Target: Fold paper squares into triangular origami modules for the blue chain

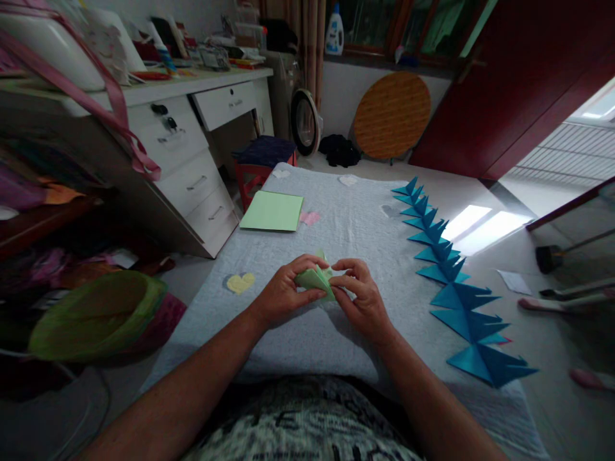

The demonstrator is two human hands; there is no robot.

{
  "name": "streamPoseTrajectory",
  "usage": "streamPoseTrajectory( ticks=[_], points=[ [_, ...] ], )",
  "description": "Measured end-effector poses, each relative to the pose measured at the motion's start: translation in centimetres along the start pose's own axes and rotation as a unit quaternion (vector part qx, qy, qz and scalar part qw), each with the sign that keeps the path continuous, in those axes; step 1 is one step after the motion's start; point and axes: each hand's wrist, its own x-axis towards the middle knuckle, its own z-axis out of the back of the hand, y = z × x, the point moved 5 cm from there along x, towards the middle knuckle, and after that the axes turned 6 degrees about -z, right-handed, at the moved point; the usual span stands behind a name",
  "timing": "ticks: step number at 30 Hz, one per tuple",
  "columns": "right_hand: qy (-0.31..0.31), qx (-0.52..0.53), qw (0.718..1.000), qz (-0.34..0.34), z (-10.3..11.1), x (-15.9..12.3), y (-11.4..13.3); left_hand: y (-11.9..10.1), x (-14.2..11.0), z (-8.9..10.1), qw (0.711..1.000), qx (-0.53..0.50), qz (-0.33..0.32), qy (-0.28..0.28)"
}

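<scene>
Both my hands meet over the middle of a grey cloth-covered table (346, 224). My left hand (283, 291) and my right hand (360, 298) pinch a partly folded piece of light green paper (314, 278) between their fingers. A stack of flat light green sheets (273, 210) lies further back on the left. Along the right side of the cloth runs a row of several folded blue paper pieces (449, 282).
Heart shapes mark the cloth, one yellow (240, 282) and one pink (310, 218). A white desk with drawers (192, 166) stands to the left, a red stool (254, 176) behind the table, and a green bag (96, 314) low on the left.
</scene>
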Motion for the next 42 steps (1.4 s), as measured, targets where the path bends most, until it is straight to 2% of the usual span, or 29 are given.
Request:
streamPoseTrajectory(
  ticks=[4, 7, 10, 12, 16, 30, 38, 42],
  points=[
    [0.004, 0.064, 0.996, -0.066, 0.4, 0.2, -0.5, -0.5, 0.1, 0.1, 0.999, 0.022, -0.027, -0.001],
    [0.001, 0.115, 0.975, -0.190, 0.5, 0.3, -1.9, -0.5, 0.0, -0.1, 0.998, 0.040, -0.035, 0.013],
    [0.049, 0.132, 0.951, -0.274, -0.1, 0.2, -3.0, -0.4, -0.1, -0.6, 0.997, 0.060, -0.041, 0.038],
    [0.081, 0.136, 0.946, -0.285, -0.5, 0.2, -3.1, -0.3, -0.1, -0.8, 0.996, 0.067, -0.045, 0.047],
    [0.100, 0.139, 0.941, -0.292, -0.7, 0.2, -3.2, -0.3, -0.2, -0.9, 0.994, 0.074, -0.051, 0.060],
    [0.096, 0.068, 0.946, -0.304, -1.0, -0.1, -3.7, -0.7, -0.2, -1.0, 0.990, 0.102, -0.076, 0.055],
    [0.096, 0.070, 0.937, -0.328, -1.1, -0.2, -4.1, -0.5, -0.4, -1.2, 0.996, 0.040, -0.052, 0.064],
    [0.084, 0.127, 0.929, -0.337, -0.9, -0.1, -3.8, -0.4, -0.3, -0.9, 0.998, 0.012, -0.018, 0.051]
  ],
)
